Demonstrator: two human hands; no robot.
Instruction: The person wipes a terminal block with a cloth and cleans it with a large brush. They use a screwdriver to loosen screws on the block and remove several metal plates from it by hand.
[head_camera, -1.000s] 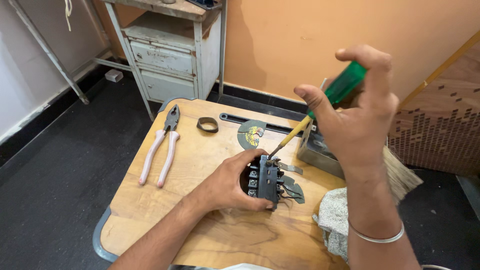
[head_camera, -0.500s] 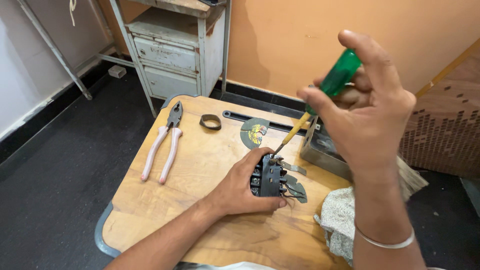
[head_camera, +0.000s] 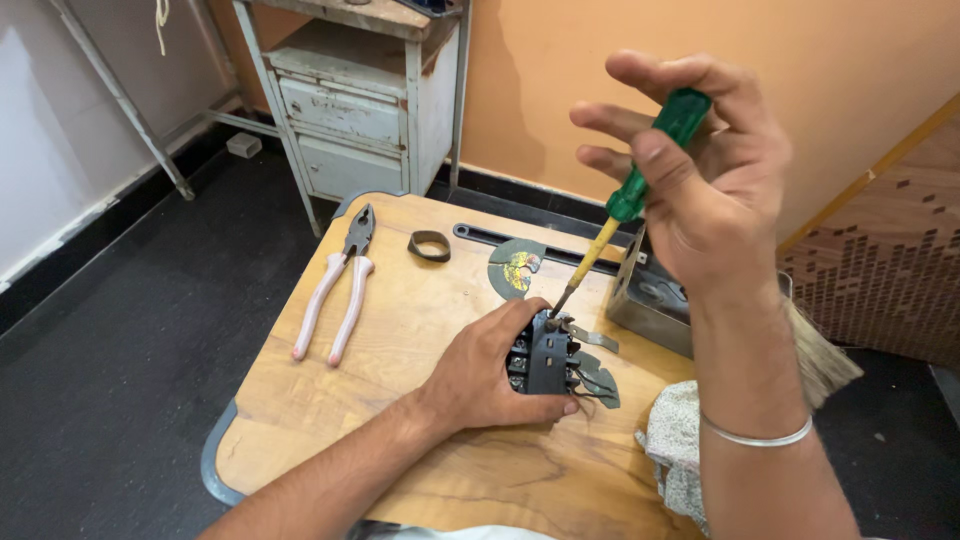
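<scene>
Presently black terminal block (head_camera: 545, 355) is pinned on worktop (head_camera: 400, 420) by left hand (head_camera: 480, 375); green screwdriver (head_camera: 640, 190) gripped by right hand (head_camera: 715, 185). Tip (head_camera: 552, 318) could slip off screw if angled, jabbing fingers.

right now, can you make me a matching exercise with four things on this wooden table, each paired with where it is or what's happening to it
Things:
1. green-handled screwdriver
2. black electrical switch block
3. pink-handled pliers
4. dark rubber ring

States:
A. lying untouched at the far left of the wooden tabletop
B. held down on the table by the left hand
C. gripped by the right hand, tip on the block
D. lying between the pliers and a half disc

Pairs: 1-C, 2-B, 3-A, 4-D
</scene>
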